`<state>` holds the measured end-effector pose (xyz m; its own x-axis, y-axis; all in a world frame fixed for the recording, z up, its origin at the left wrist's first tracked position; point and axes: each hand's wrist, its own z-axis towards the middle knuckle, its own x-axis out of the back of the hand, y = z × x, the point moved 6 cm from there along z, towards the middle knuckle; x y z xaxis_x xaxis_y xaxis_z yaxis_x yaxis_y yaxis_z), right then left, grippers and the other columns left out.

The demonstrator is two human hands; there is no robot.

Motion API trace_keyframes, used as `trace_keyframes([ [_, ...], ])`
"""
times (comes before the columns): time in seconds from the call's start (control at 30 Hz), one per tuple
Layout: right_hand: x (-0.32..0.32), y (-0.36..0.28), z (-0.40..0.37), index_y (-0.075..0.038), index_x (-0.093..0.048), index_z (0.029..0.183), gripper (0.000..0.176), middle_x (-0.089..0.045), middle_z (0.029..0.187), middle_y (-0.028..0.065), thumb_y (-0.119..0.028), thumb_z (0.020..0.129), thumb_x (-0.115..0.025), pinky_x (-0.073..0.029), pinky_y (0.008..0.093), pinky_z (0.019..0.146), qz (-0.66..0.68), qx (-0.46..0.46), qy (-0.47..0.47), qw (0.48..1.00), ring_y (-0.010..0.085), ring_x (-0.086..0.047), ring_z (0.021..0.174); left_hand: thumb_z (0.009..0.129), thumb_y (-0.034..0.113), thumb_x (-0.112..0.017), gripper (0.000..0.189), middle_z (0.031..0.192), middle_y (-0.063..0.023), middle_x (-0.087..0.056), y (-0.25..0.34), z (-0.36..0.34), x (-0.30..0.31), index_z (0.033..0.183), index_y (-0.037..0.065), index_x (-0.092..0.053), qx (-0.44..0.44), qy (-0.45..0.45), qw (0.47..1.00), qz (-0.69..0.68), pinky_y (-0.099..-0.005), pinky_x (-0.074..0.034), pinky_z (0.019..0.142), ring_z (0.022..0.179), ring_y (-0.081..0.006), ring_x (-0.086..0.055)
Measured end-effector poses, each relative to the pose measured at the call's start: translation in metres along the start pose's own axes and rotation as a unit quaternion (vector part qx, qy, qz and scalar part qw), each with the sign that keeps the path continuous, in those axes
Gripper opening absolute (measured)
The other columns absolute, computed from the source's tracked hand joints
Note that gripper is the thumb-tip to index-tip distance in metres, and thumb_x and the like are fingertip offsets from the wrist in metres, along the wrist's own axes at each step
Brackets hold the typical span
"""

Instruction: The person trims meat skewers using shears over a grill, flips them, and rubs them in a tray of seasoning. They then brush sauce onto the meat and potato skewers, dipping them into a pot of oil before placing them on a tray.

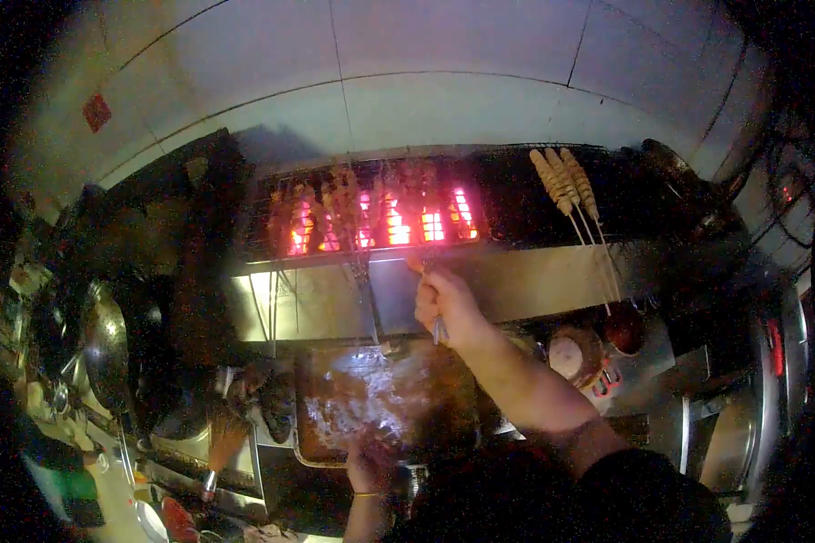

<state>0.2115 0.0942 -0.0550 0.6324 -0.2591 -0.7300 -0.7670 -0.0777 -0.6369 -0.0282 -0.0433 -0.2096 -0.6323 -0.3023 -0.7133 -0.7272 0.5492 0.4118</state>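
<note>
Skewers of meat [340, 199] lie in a row across the glowing grill [433, 228]. My right hand [445, 306] is closed in front of the grill, around the lower ends of some skewers [439, 331]; the sticks are mostly hidden by the fingers. Low in the view, my left hand [369, 466] is at the near edge of a shiny, greasy metal tray [462, 430]. Its fingers are dim and blurred, so whether they hold anything does not show.
Spiral-cut skewers [563, 181] rest on the dark right part of the grill. A bowl of dark red sauce [625, 328] and a round container with pale contents [568, 356] stand at the right. A brush [226, 439] and a metal wok [107, 339] are at the left.
</note>
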Motion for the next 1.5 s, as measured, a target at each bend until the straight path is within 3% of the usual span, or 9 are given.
trace_keyframes([
  [0.27,0.011,-0.001,-0.010,-0.007,-0.053,0.110,0.032,-0.059,0.076,0.0073,-0.030,0.089,-0.046,-0.049,0.0301,0.060,-0.078,-0.044,0.088,0.992,0.0176,-0.057,0.065,0.083,0.026,-0.054,0.021,0.072,-0.0008,-0.055,-0.019,-0.003,-0.004,0.095,0.009,-0.055,0.034,0.029,0.999,-0.020,-0.0258,-0.043,0.053,0.060,-0.0149,-0.051],
  [0.53,0.092,-0.010,-0.049,-0.004,-0.053,0.109,0.040,-0.060,0.087,0.0101,-0.036,0.084,-0.054,-0.049,0.0314,0.067,-0.231,-0.028,0.025,0.972,0.0190,-0.059,0.073,0.085,0.040,-0.044,0.033,0.105,-0.0059,-0.053,0.035,0.003,-0.115,0.099,0.011,-0.054,-0.209,-0.092,0.972,-0.062,-0.0397,-0.035,0.089,0.100,-0.0220,-0.047],
  [0.77,0.146,-0.063,-0.139,-0.003,-0.053,0.107,0.039,-0.059,0.093,0.0081,-0.036,0.087,-0.052,-0.047,0.0285,0.070,-0.442,0.051,-0.021,0.895,0.0149,-0.057,0.078,0.087,0.037,-0.037,0.033,0.105,-0.0060,-0.052,0.072,0.049,-0.196,0.097,0.008,-0.049,-0.320,0.074,0.933,-0.149,-0.0458,-0.037,0.089,0.096,-0.0256,-0.050],
  [0.83,0.174,-0.075,-0.157,-0.003,-0.053,0.108,0.037,-0.059,0.094,0.0081,-0.035,0.088,-0.051,-0.046,0.0287,0.073,-0.504,0.053,-0.010,0.862,0.0148,-0.056,0.083,0.085,0.038,-0.038,0.052,0.132,-0.0038,-0.035,0.064,0.051,-0.221,0.130,0.012,-0.032,-0.272,0.058,0.950,-0.143,-0.0463,-0.026,0.094,0.115,-0.0228,-0.035],
  [0.93,0.226,-0.093,-0.185,-0.004,-0.054,0.106,0.033,-0.058,0.094,0.0080,-0.032,0.090,-0.049,-0.043,0.0297,0.077,-0.563,0.034,0.057,0.823,0.0163,-0.053,0.091,0.084,0.030,-0.041,0.049,0.130,-0.0078,-0.038,0.061,0.068,-0.201,0.128,0.008,-0.034,-0.309,0.074,0.935,-0.157,-0.0432,-0.032,0.090,0.111,-0.0232,-0.040],
  [1.03,0.263,-0.113,-0.198,-0.004,-0.054,0.105,0.031,-0.058,0.093,0.0079,-0.031,0.091,-0.047,-0.041,0.0314,0.080,-0.581,0.005,0.096,0.808,0.0176,-0.050,0.096,0.082,0.018,-0.045,0.046,0.124,-0.0126,-0.043,0.073,0.057,-0.182,0.125,0.003,-0.038,-0.388,0.168,0.906,0.022,-0.0381,-0.037,0.084,0.103,-0.0227,-0.045],
  [1.17,0.276,-0.120,-0.195,-0.003,-0.055,0.107,0.038,-0.057,0.090,0.0076,-0.036,0.089,-0.049,-0.044,0.0370,0.074,-0.401,-0.068,-0.058,0.912,0.0180,-0.053,0.086,0.080,0.014,-0.050,0.044,0.121,-0.0140,-0.046,0.091,0.016,-0.224,0.121,0.001,-0.042,-0.604,0.102,0.751,0.247,-0.0407,-0.031,0.096,0.110,-0.0236,-0.045],
  [1.37,0.297,-0.107,-0.182,-0.001,-0.053,0.108,0.035,-0.056,0.087,0.0054,-0.030,0.089,-0.052,-0.044,0.0325,0.067,-0.256,-0.119,-0.059,0.958,0.0162,-0.053,0.078,0.083,0.030,-0.048,0.054,0.131,-0.0108,-0.040,0.135,0.032,-0.255,0.128,0.004,-0.034,-0.467,0.357,0.125,0.800,-0.0546,-0.013,0.102,0.118,-0.0296,-0.039],
  [1.5,0.324,-0.105,-0.179,-0.001,-0.052,0.106,0.031,-0.057,0.086,0.0056,-0.028,0.090,-0.050,-0.043,0.0292,0.067,-0.429,0.040,-0.038,0.902,0.0156,-0.053,0.076,0.084,0.037,-0.047,0.061,0.131,-0.0113,-0.039,0.145,0.036,-0.245,0.133,0.007,-0.027,-0.239,0.383,0.330,0.829,-0.0497,-0.027,0.099,0.117,-0.0284,-0.042],
])
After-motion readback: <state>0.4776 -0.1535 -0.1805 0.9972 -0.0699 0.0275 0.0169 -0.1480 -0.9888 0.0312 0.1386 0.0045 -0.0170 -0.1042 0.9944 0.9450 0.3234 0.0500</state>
